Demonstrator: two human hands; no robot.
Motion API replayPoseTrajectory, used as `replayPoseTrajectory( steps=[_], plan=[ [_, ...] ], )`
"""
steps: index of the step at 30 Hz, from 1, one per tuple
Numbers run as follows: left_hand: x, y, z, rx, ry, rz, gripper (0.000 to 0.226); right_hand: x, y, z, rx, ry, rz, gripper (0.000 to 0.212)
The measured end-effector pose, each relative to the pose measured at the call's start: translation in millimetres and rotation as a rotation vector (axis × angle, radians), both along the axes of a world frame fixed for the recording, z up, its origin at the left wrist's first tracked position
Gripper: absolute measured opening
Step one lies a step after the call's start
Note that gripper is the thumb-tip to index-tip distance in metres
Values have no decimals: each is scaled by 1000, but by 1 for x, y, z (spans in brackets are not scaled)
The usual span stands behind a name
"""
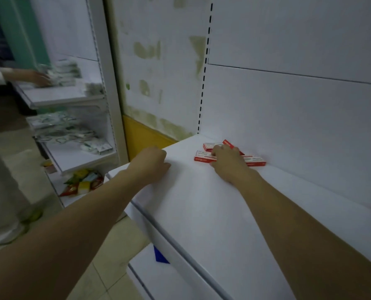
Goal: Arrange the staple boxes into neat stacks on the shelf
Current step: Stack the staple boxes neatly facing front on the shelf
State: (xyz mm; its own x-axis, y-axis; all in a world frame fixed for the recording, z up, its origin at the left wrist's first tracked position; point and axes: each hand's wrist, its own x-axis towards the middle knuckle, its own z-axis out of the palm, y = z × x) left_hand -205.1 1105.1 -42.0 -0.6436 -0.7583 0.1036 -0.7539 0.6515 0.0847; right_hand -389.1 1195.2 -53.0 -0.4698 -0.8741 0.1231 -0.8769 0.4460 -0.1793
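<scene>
- The staple boxes (208, 158) lie on the white shelf (202, 202), hard against its back panel (288, 115), just to 3 o'clock of the middle of the view. They are red and white, and they sit loose in one flat scatter, not in stacks.
- At least four show. Two are at the cluster's 9 to 10 o'clock side, one is tilted at 12 o'clock, and one is at 3 o'clock.
- The right hand (228, 164) lies on the middle of the cluster. Its fingers curl down over the boxes and its thumb is beside the near-left box. It appears to grip them, though which box it holds is hidden under the palm.
- The left hand (152, 165) rests on the shelf at 9 o'clock of the boxes, well apart from them. Its fingers are folded under and it holds nothing.
- Judged step: the start of gathering, with no stack formed yet.
- The next move probably calls for squaring the tilted box to the others. One box then goes flat on another with edges flush, and the left hand comes across to steady the pile.
</scene>
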Motion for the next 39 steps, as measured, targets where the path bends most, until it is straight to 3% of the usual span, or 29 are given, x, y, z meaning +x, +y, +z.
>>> replayPoseTrajectory(
  steps=[10, 18, 24, 29, 36, 39],
  plan=[
    [-48, 54, 10, -8, 114, -181, 37, -18, 75, 13, 129, -24, -33, 46],
    [-125, 144, 8, 111, 243, -479, 59, -42, 199, 29, -248, -97, -74, 43],
    [-176, 218, 12, 179, 436, -668, 54, -58, 284, 34, -496, -128, -274, 38],
    [-204, 273, 8, 262, 562, -767, 44, -66, 336, 33, -573, -112, -397, 35],
    [-205, 318, -11, 629, 807, -784, 35, -66, 375, 9, -646, -208, -411, 42],
    [-210, 313, -13, 587, 796, -807, 41, -71, 378, 9, -677, -242, -396, 43]
  ],
)
